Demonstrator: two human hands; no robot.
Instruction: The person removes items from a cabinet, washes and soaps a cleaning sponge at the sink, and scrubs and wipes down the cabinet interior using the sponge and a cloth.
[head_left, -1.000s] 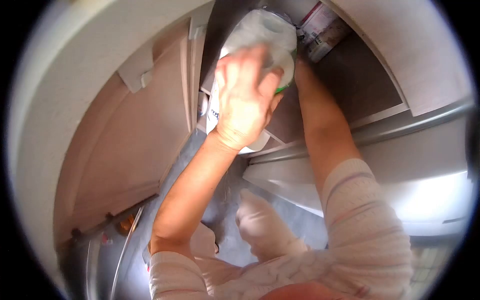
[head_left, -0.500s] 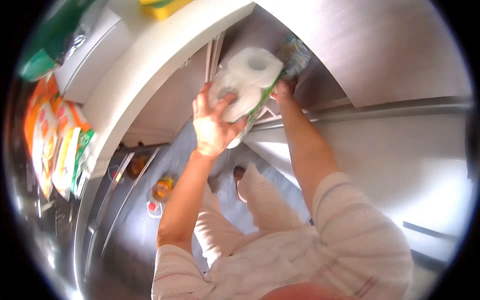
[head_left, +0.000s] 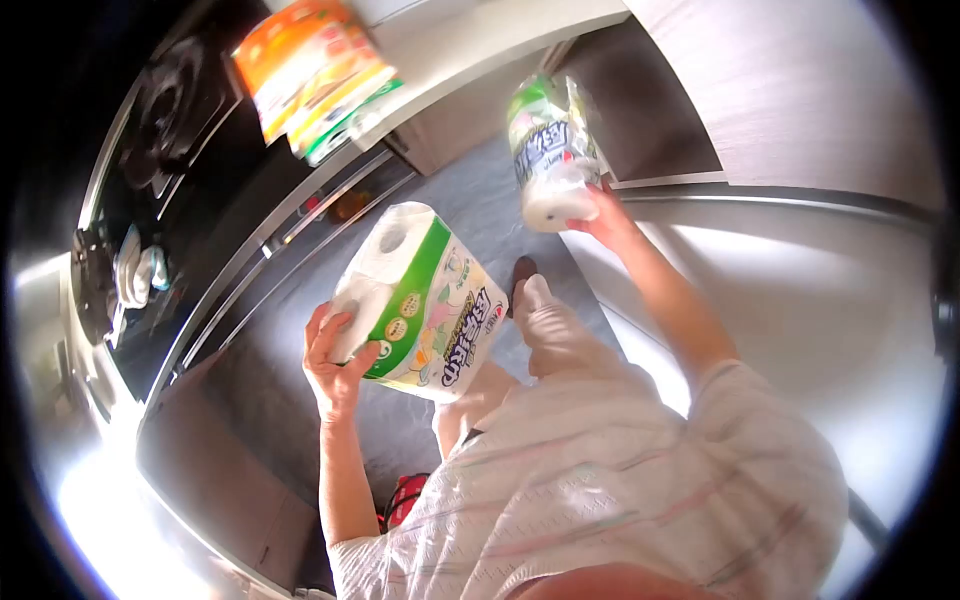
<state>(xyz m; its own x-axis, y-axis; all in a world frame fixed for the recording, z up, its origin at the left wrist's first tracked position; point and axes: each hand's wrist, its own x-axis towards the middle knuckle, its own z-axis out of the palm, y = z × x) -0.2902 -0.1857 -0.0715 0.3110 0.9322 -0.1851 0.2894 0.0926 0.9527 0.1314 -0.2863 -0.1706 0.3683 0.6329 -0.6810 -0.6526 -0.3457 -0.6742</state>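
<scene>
My left hand (head_left: 340, 365) grips one end of a large white and green paper roll pack (head_left: 425, 310), its fingers spread round the rolls. The pack is tilted, with printed text facing up and a roll's hollow core showing. Farther right, my right hand (head_left: 605, 215) is closed on the lower end of a second, smaller paper roll pack (head_left: 550, 150) in clear and green wrapping. This one hangs beside the opening of a dark cabinet (head_left: 660, 110). The two packs are apart, both over the grey floor.
Orange and green packets (head_left: 310, 75) lie on the white counter (head_left: 490, 30) at the upper left. Beyond them is a black stove (head_left: 170, 110). White drawer fronts (head_left: 770, 270) stand on the right. Something red (head_left: 405, 500) is on the floor near my left elbow.
Both hands have come out of the cabinet and moved apart. The large pack has swung left and down with my left hand; my right hand now holds a second pack. The view has turned.
</scene>
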